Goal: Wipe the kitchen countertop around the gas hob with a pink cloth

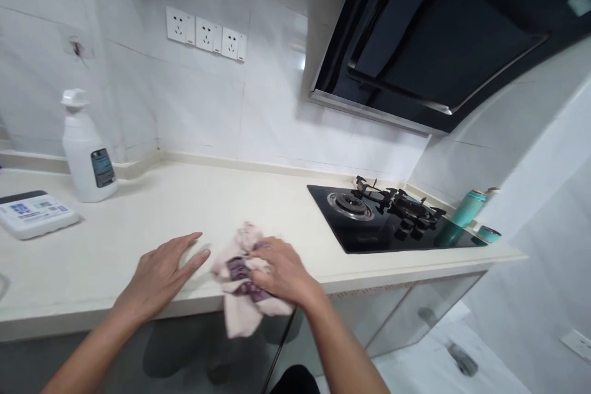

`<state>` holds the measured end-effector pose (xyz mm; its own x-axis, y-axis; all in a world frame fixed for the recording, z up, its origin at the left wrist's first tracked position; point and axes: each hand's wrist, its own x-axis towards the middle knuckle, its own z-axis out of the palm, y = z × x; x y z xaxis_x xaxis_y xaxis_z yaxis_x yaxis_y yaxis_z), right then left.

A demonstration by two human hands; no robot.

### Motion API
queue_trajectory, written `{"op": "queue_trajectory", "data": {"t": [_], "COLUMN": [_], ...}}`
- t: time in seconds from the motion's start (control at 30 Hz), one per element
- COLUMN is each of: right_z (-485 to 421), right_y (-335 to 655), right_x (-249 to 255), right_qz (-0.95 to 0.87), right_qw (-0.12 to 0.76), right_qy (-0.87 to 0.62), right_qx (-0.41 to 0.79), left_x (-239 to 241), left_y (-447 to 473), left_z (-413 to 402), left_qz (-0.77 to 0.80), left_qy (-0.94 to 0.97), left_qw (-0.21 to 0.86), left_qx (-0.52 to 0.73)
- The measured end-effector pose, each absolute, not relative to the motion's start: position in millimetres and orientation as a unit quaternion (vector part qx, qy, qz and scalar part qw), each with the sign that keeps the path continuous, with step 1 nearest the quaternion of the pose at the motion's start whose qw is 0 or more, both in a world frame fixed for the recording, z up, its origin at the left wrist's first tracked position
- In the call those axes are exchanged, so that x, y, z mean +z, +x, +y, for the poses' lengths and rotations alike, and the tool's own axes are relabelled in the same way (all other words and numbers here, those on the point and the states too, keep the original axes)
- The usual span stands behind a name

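My right hand point(281, 271) is closed on a pale pink cloth point(242, 283) with purple marks, pressed onto the front of the cream countertop point(194, 209). Part of the cloth hangs over the counter's front edge. My left hand point(164, 271) lies flat on the counter just left of the cloth, fingers stretched out, holding nothing.
A white spray bottle point(87, 151) stands at the back left by the tiled wall. A flat white device point(34, 214) lies at the far left. A black gas hob point(392, 218) sits to the right, with a teal bottle point(466, 209) beyond it and a range hood point(438, 37) above.
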<state>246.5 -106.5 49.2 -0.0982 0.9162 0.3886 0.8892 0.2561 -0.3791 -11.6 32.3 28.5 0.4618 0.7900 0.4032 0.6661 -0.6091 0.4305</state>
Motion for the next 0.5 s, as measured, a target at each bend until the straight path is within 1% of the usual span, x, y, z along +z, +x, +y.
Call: {"op": "queue_trajectory", "data": {"t": [0.1, 0.2, 0.27, 0.37, 0.43, 0.5], "right_z": [-164.4, -210.1, -226.8, -234.5, -235.3, -237.7], "right_y": [315.0, 385.4, 423.9, 458.4, 468.0, 474.3], "right_x": [34.7, 28.2, 33.0, 45.7, 49.2, 46.0], "right_qz": [-0.653, -0.544, -0.481, -0.414, -0.392, -0.389], "right_qw": [0.324, 0.349, 0.365, 0.384, 0.382, 0.378], "right_qy": [-0.684, -0.759, -0.795, -0.823, -0.834, -0.839], "right_qx": [-0.033, -0.082, -0.045, 0.05, 0.06, 0.033], "left_x": [29.6, 27.2, 24.6, 22.3, 22.7, 23.9], "left_y": [-10.5, -10.6, -11.0, -11.6, -11.8, -11.7], "left_z": [29.7, 28.5, 28.5, 28.1, 27.1, 25.5], "left_qz": [0.431, 0.42, 0.413, 0.409, 0.411, 0.411], "left_qy": [0.855, 0.859, 0.86, 0.86, 0.859, 0.859], "left_qw": [0.123, 0.122, 0.117, 0.119, 0.126, 0.131], "left_qx": [0.263, 0.266, 0.277, 0.282, 0.278, 0.275]}}
